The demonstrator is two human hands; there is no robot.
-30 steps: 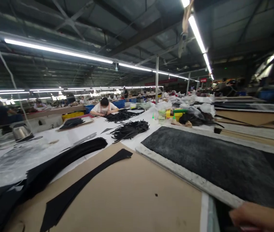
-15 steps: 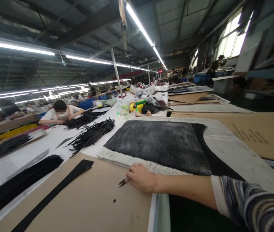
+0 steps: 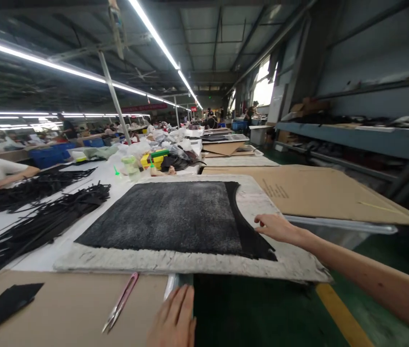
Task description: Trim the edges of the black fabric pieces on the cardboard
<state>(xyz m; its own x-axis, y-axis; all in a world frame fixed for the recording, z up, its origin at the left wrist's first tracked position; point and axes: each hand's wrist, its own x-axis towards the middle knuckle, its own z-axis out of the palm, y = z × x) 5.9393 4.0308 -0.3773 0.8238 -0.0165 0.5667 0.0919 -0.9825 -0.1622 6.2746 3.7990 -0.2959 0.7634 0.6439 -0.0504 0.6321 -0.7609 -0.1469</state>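
Note:
My right hand (image 3: 274, 227) hovers at the curved right edge of a black textured sheet (image 3: 178, 217), thumb and forefinger apart with nothing visible between them. Whether the fingertips touch the sheet, I cannot tell. That sheet lies flat on a pale, worn board (image 3: 117, 260). My left hand (image 3: 175, 318) lies at the right edge of the brown board in front, its fingers stretched out; the lower part is cut off by the frame. Pink-handled thread snips (image 3: 122, 302) lie on the brown board (image 3: 70, 308), left of that hand.
A black strip piece (image 3: 5, 308) lies at the front left. Bundles of black strips (image 3: 56, 212) spread beyond it, near a co-worker (image 3: 2, 173). Bags and a yellow box (image 3: 151, 158) stand behind the sheet. Cardboard (image 3: 320, 188) lies right; shelves (image 3: 363, 137) line the wall.
The snips have left my right hand and lie on the brown board. That hand has moved to the sheet's right edge. My left hand has come into view, and the view has swung right.

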